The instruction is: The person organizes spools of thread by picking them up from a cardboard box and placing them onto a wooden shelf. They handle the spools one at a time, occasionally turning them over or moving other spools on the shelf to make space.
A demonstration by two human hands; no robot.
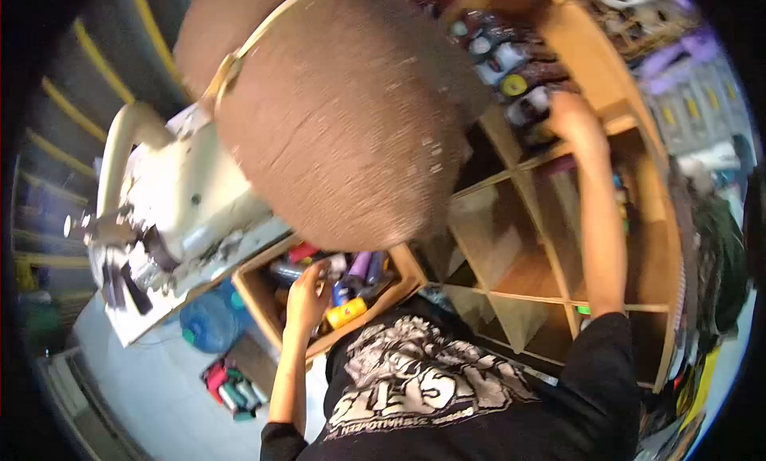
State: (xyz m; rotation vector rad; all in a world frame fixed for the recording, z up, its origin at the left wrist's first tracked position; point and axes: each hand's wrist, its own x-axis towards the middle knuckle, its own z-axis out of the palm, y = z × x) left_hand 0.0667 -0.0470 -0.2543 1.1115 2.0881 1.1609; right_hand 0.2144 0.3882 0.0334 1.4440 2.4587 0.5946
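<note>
My left hand is at the open wooden drawer, its fingers over several thread spools and small bottles. Near it lie a yellow spool and a purple one. What the fingers touch or hold is too blurred to tell. My right hand reaches up to a wooden shelf compartment packed with wrapped spools. Its fingertips are lost among them. A yellow-ended spool sits just beside this hand.
A large brown rounded object blocks the upper middle. The white sewing machine stands on a table at the left, with a blue water bottle below. The wooden cubby shelf fills the right side; dark clothes hang beyond.
</note>
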